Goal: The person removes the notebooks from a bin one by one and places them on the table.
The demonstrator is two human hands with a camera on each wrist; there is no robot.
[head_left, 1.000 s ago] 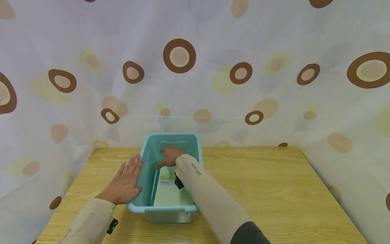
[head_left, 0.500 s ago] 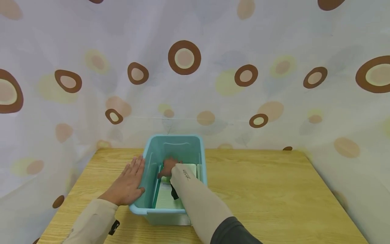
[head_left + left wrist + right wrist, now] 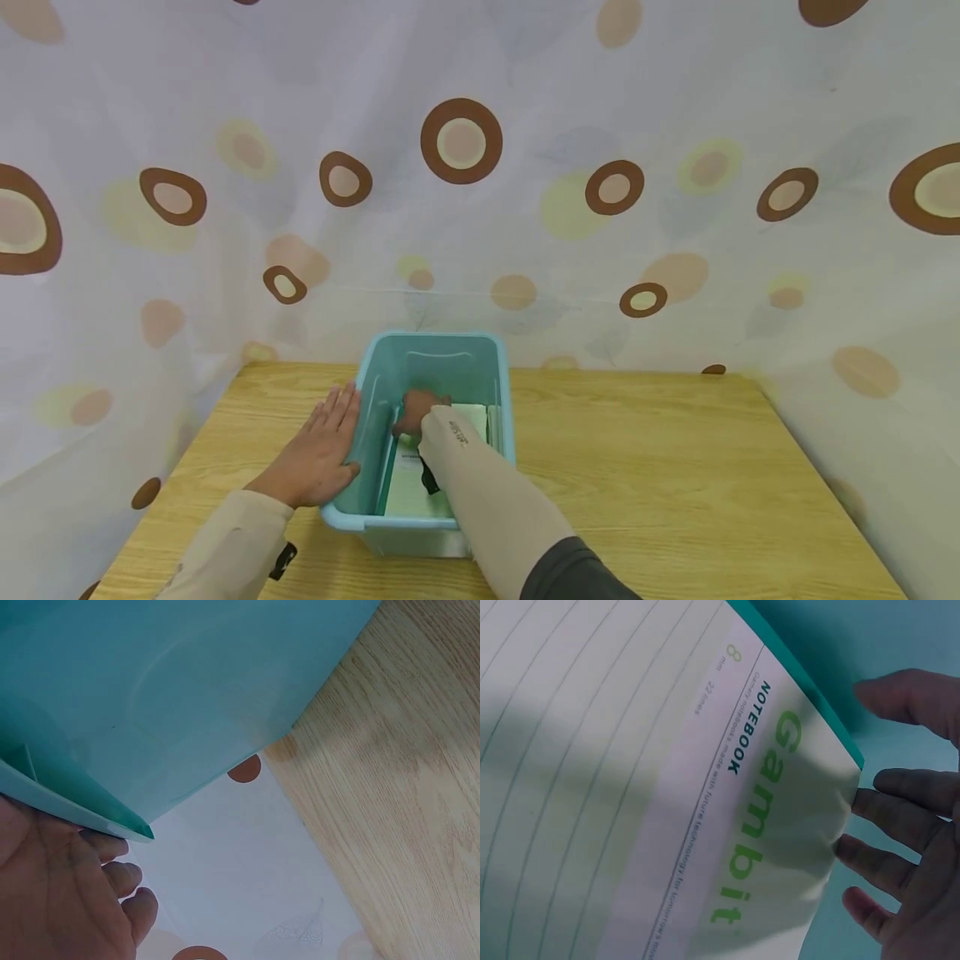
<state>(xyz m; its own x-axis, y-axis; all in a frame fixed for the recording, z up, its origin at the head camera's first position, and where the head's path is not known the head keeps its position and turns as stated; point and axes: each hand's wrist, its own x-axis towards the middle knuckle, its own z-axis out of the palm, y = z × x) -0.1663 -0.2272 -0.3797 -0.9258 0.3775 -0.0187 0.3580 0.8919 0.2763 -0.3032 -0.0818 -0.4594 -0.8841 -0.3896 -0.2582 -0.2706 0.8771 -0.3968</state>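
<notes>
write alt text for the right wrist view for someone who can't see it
A right hand touches one edge of a pale, lined notebook printed "Gambit", inside a blue-green bin. A green strip runs along one side of the notebook.

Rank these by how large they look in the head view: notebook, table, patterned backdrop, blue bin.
1. Patterned backdrop
2. Table
3. Blue bin
4. Notebook, partly hidden by the right sleeve, but lying inside the bin
</notes>
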